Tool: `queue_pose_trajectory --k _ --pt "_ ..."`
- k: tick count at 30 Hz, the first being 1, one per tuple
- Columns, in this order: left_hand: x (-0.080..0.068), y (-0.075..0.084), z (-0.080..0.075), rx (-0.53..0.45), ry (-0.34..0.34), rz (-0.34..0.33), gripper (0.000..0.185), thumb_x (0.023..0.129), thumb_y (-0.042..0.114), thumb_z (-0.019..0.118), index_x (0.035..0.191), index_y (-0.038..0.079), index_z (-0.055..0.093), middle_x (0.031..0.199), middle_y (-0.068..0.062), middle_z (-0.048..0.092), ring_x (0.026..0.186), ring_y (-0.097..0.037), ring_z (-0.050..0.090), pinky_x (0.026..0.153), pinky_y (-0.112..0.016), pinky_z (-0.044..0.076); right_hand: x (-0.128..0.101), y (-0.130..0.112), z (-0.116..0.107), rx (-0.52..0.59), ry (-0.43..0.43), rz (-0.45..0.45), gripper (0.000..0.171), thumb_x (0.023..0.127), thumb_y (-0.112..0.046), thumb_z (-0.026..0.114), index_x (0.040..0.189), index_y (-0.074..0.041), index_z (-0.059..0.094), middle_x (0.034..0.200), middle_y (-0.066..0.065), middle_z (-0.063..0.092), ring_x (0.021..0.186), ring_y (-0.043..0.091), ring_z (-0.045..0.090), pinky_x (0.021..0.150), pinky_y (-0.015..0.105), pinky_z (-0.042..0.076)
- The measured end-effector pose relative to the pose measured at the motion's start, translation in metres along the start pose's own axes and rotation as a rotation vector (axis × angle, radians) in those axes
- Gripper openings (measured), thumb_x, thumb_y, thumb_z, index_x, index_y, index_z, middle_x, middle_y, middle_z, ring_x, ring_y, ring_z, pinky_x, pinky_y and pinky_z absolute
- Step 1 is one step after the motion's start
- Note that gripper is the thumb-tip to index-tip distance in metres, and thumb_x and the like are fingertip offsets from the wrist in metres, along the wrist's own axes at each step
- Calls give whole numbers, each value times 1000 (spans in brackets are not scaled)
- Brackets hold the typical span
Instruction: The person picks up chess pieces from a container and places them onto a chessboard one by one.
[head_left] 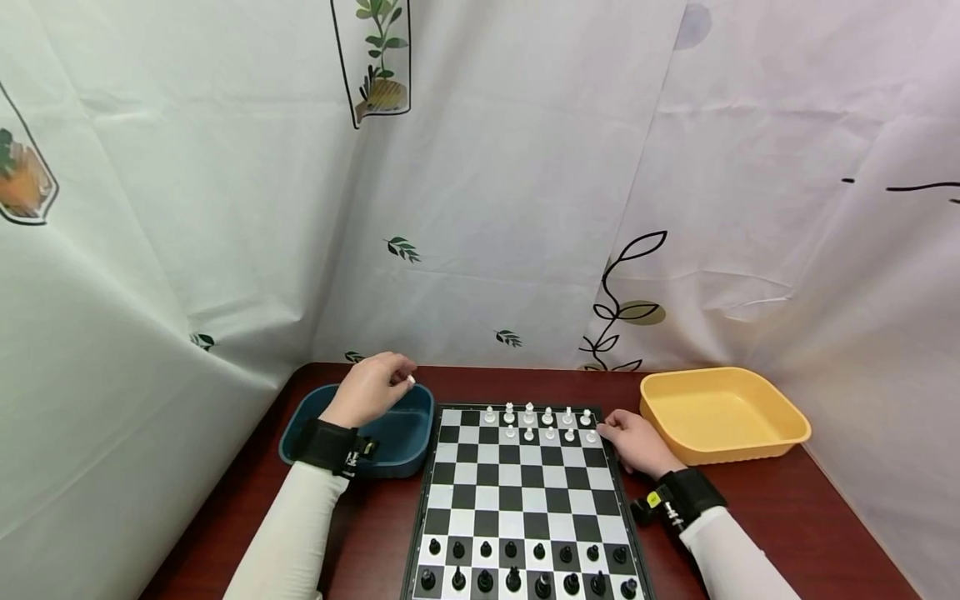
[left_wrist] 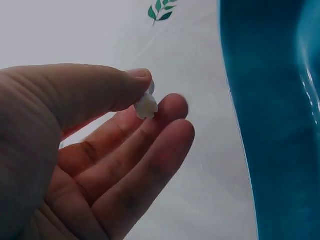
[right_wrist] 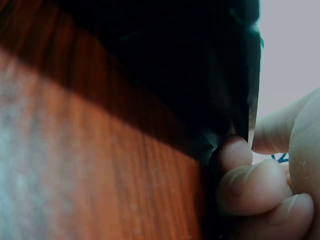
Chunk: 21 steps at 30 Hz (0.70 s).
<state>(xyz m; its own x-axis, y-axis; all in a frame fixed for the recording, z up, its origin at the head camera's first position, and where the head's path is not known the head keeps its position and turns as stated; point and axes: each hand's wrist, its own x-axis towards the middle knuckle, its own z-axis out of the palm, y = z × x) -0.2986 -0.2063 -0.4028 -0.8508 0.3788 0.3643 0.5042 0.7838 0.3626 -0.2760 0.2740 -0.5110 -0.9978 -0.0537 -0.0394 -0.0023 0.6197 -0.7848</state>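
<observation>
My left hand (head_left: 372,388) is over the blue basin at the far left. Its thumb and fingers pinch a small white chess piece (left_wrist: 146,106) with a notched end, like a rook. The chessboard (head_left: 512,476) lies in the middle of the table. Several white pieces (head_left: 529,413) stand in two rows at its far side, toward the right. Two rows of black pieces (head_left: 513,578) stand along the near side. My right hand (head_left: 637,442) holds the board's right edge near the far corner, fingers curled against its side.
The blue basin (head_left: 397,462) stands left of the board, partly hidden by my left hand and wrist. A yellow basin (head_left: 723,454) is on the right, close to my right hand. Behind the dark red table (head_left: 825,533) hangs a pale printed cloth (head_left: 480,208).
</observation>
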Motion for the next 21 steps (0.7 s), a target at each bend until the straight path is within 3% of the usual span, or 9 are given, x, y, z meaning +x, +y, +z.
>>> queue_pose_trajectory --k 7,14,21 --pt "7 13 7 45 -67 8 8 100 13 85 104 14 78 98 0 74 87 -18 68 81 -41 61 1 1 0 3 -1 -1 18 110 -19 61 100 -4 63 59 5 55 41 19 51 44 34 44" --pt "17 23 17 73 -147 56 5 101 10 82 105 13 80 97 2 72 85 -14 65 81 -37 60 1 0 0 -4 -1 -1 18 110 -20 61 100 -5 62 60 6 56 41 19 51 44 34 45" --pt "27 32 29 141 -181 113 6 101 6 78 102 11 82 97 1 72 86 -16 65 82 -37 61 0 0 1 -7 3 6 19 110 -20 61 99 -5 62 62 6 56 42 20 51 45 34 45"
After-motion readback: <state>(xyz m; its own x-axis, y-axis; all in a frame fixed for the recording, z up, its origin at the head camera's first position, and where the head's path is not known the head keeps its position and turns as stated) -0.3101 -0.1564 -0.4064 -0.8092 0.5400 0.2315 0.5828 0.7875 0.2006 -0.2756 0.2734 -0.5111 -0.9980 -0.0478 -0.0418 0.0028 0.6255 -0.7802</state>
